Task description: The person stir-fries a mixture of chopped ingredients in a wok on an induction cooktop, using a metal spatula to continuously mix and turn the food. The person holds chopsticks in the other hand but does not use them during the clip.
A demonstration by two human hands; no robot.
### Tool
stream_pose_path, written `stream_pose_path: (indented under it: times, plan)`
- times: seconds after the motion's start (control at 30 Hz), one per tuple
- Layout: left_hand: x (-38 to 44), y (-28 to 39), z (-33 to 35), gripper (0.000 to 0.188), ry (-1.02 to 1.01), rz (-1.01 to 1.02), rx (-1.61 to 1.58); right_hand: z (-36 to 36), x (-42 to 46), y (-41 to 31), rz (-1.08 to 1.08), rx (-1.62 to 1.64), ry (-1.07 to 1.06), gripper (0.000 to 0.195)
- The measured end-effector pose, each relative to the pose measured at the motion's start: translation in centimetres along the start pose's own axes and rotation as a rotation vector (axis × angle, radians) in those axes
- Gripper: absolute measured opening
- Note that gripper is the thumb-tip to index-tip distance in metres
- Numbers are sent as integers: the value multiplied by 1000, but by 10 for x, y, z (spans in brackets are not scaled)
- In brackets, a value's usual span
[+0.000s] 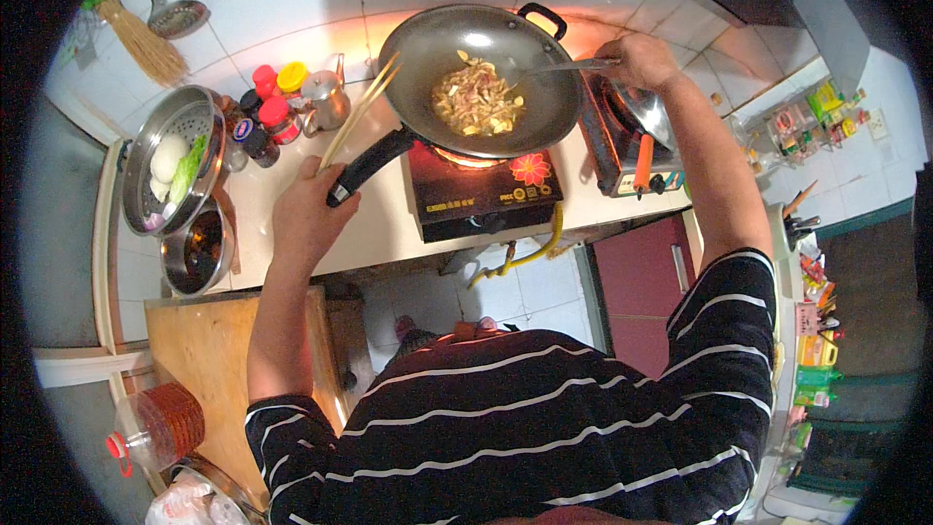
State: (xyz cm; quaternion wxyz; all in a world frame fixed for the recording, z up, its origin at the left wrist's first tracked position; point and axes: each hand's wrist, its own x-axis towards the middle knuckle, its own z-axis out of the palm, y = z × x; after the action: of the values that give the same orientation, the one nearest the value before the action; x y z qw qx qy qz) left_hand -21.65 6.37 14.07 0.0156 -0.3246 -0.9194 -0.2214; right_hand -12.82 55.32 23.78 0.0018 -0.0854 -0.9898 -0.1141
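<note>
My left hand (310, 208) grips the black handle (373, 164) of a dark wok (412, 51). A pair of wooden chopsticks (361, 113) also sticks up from that hand, their tips pointing toward the wok's left rim. Sliced meat with pale yellow slices (477, 98) lies in the middle of the wok. The wok is tilted over a lit gas stove (466, 189), and an orange glow shows under it. At the wok's right rim, my right hand (645, 64) holds a metal cooking utensil (565, 67); its end reaches down inside, too blurred to name.
To the right stands a second gas stove (638, 179) with a lidded pan (652, 120) and orange handle (643, 164). Left are seasoning jars (275, 117), a metal pot (326, 102), a colander of vegetables (208, 106) and a bowl of dark liquid (171, 270). A yellow hose (543, 244) hangs at the counter's front.
</note>
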Motion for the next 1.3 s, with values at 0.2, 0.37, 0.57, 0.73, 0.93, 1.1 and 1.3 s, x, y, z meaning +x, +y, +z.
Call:
stream_pose_path:
  times: [0.2, 0.37, 0.57, 0.73, 0.93, 1.1, 1.3]
  plan:
    - [-3, -4, 3, 38, 56, 25, -29, -21, -19, -11, 58, -25, 25, 34]
    - [-3, -4, 2, 33, 40, 55, -12, -44, -26, -22, 73, -147, -22, 31]
    - [-3, -4, 1, 34, 30, 44, -37, -65, -25, 0, 74, -163, -73, 33]
    - [-3, -8, 3, 34, 33, 61, -14, -87, -13, -45, 90, -242, -449, 32]
    - [0, 0, 0, 36, 55, 46, -27, -15, -22, -51, 48, -42, -98, 27]
    - [-4, -5, 0, 34, 35, 39, -34, -69, -34, -92, 119, -131, -314, 31]
    - [0, 0, -2, 35, 0, 26, -47, -24, -42, -109, 184, -84, -150, 27]
